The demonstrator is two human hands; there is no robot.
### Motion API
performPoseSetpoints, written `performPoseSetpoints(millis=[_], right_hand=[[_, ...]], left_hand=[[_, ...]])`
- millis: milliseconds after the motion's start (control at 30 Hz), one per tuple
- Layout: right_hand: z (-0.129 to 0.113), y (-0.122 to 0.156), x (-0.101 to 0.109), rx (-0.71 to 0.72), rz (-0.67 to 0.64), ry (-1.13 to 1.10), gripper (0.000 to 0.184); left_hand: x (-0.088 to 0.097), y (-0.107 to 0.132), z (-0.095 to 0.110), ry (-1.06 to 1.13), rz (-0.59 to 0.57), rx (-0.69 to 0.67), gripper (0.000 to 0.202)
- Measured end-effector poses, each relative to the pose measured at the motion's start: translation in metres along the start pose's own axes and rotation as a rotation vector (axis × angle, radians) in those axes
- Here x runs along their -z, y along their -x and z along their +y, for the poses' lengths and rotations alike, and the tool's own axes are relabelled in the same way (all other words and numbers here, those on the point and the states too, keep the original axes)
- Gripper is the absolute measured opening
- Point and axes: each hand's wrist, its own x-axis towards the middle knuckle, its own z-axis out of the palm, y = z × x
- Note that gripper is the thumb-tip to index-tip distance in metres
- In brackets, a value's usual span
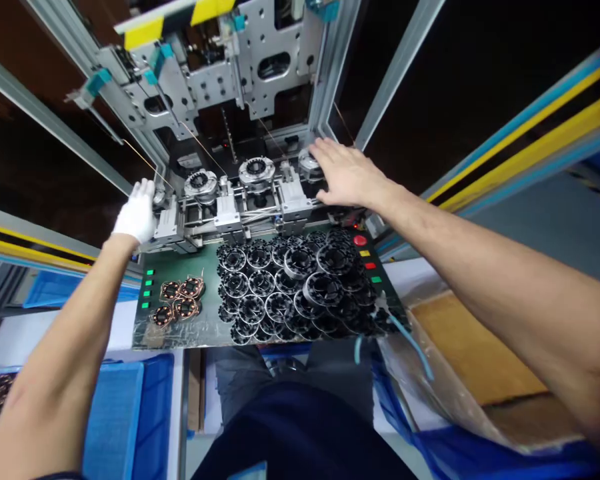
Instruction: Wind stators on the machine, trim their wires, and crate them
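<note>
My gloved left hand [137, 212] mostly hides the leftmost fixture [159, 197]; can't tell if those fingers grip it. My bare right hand [347, 172], fingers straight, thumb apart, half covers the round metal fixture [308, 164] at my fingertips, contact unclear. Nearer me than the fingers: silver-rimmed black rings [261, 283], copper-wound rings [185, 308], scuffed green table [209, 328].
</note>
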Motion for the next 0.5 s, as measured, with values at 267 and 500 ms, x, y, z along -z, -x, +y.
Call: performPoseSetpoints(millis=[267, 500], right_hand=[[-0.066, -0.044, 0.034, -0.158, -0.095, -0.047, 0.093], [-0.151, -0.077, 0.03, 0.008, -0.066, -0.129, 0.084]], left_hand=[[-0.029, -0.001, -0.005, 0.039, 0.029, 0.022, 0.093], [-0.01, 0.009, 0.0, -0.029, 0.026, 0.036, 0.091]])
